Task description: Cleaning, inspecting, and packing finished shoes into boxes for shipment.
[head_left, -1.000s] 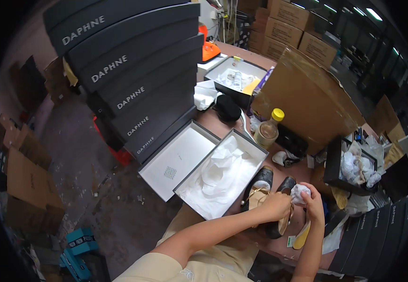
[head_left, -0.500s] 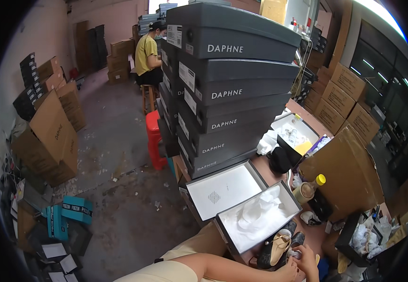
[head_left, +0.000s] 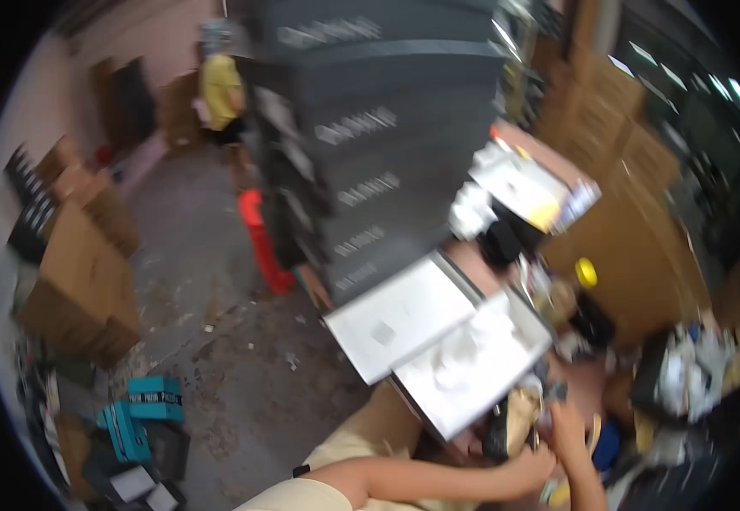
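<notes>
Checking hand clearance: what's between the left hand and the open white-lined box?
A dark shoe with beige showing lies between the left hand and the open white-lined box in the head view; blur hides any contact.

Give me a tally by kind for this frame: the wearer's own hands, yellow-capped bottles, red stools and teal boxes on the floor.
Wearer's hands, left hand and right hand: 2
Yellow-capped bottle: 1
Red stool: 1
Teal boxes on the floor: 2
Total: 6
</notes>
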The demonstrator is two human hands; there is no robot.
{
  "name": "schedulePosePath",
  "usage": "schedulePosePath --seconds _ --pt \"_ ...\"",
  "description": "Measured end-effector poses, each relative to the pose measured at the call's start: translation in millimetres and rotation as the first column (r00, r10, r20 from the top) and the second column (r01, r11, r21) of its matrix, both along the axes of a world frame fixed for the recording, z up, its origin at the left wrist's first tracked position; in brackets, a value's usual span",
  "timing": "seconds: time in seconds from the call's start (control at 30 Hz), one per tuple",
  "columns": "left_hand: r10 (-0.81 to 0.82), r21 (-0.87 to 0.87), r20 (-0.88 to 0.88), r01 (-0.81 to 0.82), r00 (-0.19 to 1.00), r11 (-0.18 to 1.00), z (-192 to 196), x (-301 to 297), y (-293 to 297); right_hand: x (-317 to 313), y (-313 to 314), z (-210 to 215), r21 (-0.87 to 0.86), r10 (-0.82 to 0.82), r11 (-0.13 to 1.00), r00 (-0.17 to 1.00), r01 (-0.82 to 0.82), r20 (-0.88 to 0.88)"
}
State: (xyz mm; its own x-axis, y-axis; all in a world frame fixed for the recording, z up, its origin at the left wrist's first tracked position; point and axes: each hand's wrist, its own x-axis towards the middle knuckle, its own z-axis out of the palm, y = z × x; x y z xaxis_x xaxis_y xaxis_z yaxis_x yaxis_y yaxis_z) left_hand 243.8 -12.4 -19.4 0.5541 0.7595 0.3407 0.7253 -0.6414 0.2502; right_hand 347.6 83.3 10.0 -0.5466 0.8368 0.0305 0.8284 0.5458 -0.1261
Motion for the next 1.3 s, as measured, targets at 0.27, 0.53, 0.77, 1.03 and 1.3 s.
schedulePosePath --seconds 0.27,0.53,0.77,1.03,1.3 --pt "-0.100 -0.098 0.051 0.105 0.994 0.990 26.2 -31.8 10.0 10.6 -1.9 -1.0 -0.085 -0.077 0.994 0.982 0.063 -0.172" --pt "-0.161 -0.239 0.036 0.165 0.986 0.957 25.3 -34.8 11.8 12.0 8.2 -10.6 0.133 0.059 0.990 0.980 -0.034 -0.188" --pt "-0.173 -0.255 0.012 0.170 0.985 0.952 29.6 -33.8 13.7 18.9 18.2 -14.0 0.158 0.112 0.984 0.980 -0.086 -0.163" --pt "-0.199 -0.330 0.037 0.200 0.979 0.923 34.3 -34.1 16.9 20.9 25.1 -26.3 0.275 0.188 0.951 0.971 -0.142 -0.148" --pt "-0.217 -0.342 0.068 0.227 0.974 0.912 39.6 -34.7 22.2 12.4 22.4 -22.7 0.215 0.121 0.971 0.991 -0.107 -0.052"
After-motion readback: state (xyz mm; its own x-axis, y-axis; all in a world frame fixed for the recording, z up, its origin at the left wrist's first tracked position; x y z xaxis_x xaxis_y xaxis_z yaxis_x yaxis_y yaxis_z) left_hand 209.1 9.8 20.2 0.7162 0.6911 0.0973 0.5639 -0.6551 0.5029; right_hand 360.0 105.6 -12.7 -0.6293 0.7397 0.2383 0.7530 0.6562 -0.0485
